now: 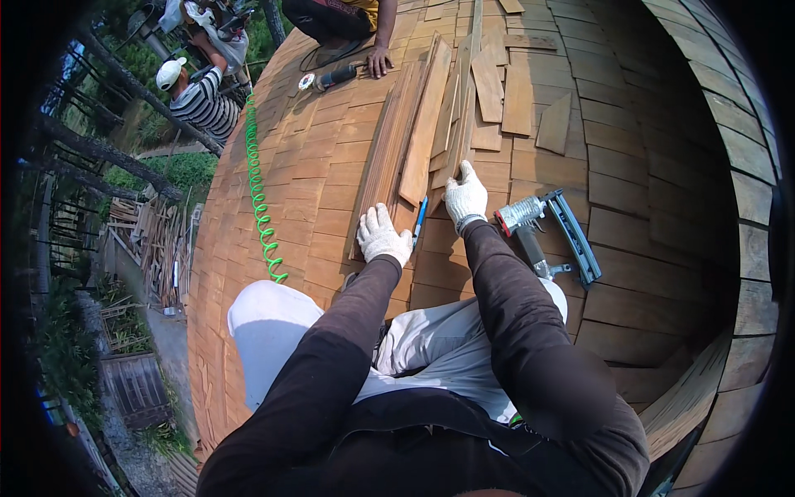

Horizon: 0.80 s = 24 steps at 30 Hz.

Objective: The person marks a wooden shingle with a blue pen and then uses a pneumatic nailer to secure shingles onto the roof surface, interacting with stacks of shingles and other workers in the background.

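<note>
My gloved left hand (383, 234) lies with fingers apart on a long stack of thin wooden boards (386, 149). A lighter board (425, 124) lies along the stack's right side, with a blue pen-like tool (420, 219) below its near end. My gloved right hand (466, 197) has its fingers curled at the near end of some loose slats (451, 145); what exactly they grip is partly hidden. A silver and grey nail gun (530, 224) with a long magazine lies just right of that hand, by my knee.
Overlapping shingles cover the curved roof (224, 273). A green coiled hose (261, 199) runs along the left. A co-worker's hand (379, 62) is beside an angle grinder (331, 79). Another person (199, 103) is beyond the left edge. Loose shingles (519, 95) lie ahead; a dark recess borders the right.
</note>
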Motion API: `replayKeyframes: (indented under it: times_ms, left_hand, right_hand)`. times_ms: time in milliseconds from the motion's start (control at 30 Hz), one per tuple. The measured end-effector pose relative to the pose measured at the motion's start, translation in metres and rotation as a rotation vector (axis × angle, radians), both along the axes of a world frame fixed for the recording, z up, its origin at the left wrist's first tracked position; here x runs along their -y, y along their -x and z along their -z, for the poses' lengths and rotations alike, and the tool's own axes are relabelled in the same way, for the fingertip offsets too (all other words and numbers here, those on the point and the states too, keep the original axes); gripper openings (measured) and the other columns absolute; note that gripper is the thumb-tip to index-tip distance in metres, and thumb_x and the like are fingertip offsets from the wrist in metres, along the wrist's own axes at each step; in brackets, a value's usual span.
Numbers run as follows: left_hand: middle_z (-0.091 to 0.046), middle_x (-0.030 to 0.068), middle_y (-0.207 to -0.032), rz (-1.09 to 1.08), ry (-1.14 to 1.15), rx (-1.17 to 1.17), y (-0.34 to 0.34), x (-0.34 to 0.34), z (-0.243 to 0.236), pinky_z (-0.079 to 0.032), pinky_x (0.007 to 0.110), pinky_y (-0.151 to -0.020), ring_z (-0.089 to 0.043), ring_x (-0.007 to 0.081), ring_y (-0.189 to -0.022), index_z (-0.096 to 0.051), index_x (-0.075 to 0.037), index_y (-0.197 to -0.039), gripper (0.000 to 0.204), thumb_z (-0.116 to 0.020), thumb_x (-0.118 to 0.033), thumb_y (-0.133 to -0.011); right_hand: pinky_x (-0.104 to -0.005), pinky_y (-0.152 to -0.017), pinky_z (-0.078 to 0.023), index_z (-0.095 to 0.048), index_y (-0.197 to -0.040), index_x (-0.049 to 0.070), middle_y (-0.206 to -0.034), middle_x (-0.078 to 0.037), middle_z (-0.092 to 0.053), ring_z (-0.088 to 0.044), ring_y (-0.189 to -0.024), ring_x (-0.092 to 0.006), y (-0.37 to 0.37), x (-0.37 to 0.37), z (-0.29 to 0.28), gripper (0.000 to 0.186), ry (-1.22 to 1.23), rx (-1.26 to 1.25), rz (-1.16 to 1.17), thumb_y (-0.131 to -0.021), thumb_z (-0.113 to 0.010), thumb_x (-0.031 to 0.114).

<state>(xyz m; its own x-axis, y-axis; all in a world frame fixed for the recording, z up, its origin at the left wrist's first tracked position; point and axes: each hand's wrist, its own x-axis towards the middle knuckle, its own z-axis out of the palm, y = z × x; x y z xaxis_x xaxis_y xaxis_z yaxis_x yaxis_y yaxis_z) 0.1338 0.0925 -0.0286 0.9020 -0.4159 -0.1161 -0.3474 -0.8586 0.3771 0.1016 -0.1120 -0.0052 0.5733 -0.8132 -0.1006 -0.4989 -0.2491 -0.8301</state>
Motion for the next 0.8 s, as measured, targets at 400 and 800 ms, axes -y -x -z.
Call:
replayKeyframes:
  times_ms: [400,800]
  left_hand:
    - [-0.03,0.0221,-0.163,0.011,-0.033,-0.071,0.0,-0.005,-0.011,-0.021,0.051,-0.126,-0.025,0.0406,-0.152,-0.025,-0.006,-0.162,0.1,-0.073,-0.044,-0.083]
    - [-0.039,0.024,-0.156,-0.048,0.116,-0.183,-0.022,0.006,-0.023,-0.03,0.05,-0.122,-0.036,0.0403,-0.146,-0.022,-0.007,-0.162,0.095,-0.072,-0.037,-0.087]
  right_hand:
    - [-0.0438,-0.088,-0.055,-0.015,-0.166,0.012,-0.098,-0.024,-0.074,-0.072,-0.092,-0.0401,0.006,-0.032,-0.031,0.102,0.156,-0.298,-0.102,-0.084,-0.077,0.022]
    - [-0.0258,-0.07,-0.053,-0.058,-0.14,-0.002,-0.092,-0.007,-0.067,-0.062,-0.075,-0.0107,0.031,0.022,-0.125,0.059,-0.091,0.465,0.213,-0.083,-0.067,0.006]
